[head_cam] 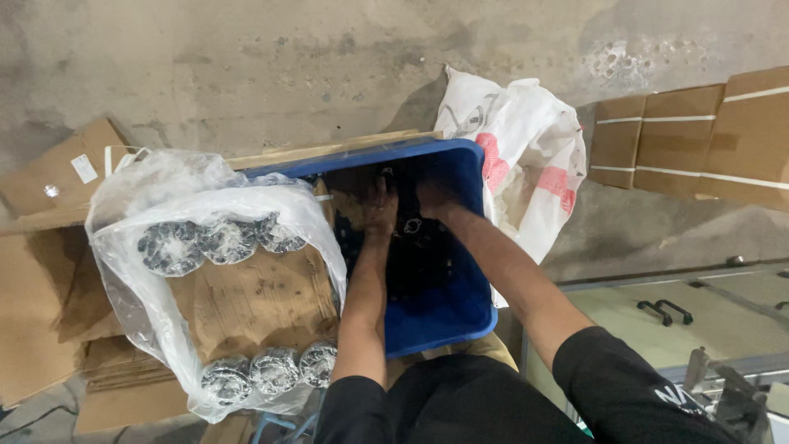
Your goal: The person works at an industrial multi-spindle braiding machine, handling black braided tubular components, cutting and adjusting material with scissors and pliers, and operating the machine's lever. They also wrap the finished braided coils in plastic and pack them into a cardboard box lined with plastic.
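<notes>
Blue bin; white sack, red print; black parts.

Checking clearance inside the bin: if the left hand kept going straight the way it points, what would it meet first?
The left hand points deeper into the blue plastic bin, toward its far wall. It would probably meet the dark metal parts piled there first, then the wall; depth is hard to judge in the shadow.

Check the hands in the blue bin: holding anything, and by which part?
Cannot be told. Left hand and right hand are deep among dark metal parts in the blue bin; the grip is in shadow.
</notes>
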Tool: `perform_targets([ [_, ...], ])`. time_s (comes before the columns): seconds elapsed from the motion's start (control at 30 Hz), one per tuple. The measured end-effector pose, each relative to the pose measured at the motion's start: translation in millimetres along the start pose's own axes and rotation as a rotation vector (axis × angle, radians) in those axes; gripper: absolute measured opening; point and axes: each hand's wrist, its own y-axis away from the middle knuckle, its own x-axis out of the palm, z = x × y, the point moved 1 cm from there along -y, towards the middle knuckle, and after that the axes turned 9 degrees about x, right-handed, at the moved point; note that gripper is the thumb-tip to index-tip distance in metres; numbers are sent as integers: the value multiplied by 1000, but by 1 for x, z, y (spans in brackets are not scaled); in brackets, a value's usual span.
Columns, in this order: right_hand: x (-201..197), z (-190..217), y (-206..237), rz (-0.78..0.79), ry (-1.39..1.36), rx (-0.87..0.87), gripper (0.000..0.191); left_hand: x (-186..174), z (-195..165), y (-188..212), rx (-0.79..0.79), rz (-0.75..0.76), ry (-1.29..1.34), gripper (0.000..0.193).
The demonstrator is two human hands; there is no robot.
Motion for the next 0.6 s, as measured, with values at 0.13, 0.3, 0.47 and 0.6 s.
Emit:
perform_targets([
  [0.13,3,1,2,32,-70,-31,30,5,5,-6,101,249,66,55],
  [0.3,-14,7,22,274,-5,-17,28,-2,0,-1,66,397,96,66],
  [0.47,-18,-6,99,242,-144,-168,38,-15,-28,-7,49,476,261,40],
  [0.6,33,-43,188,99,-744,-313,61,-30,-40,-18,-26,667,174,39],
])
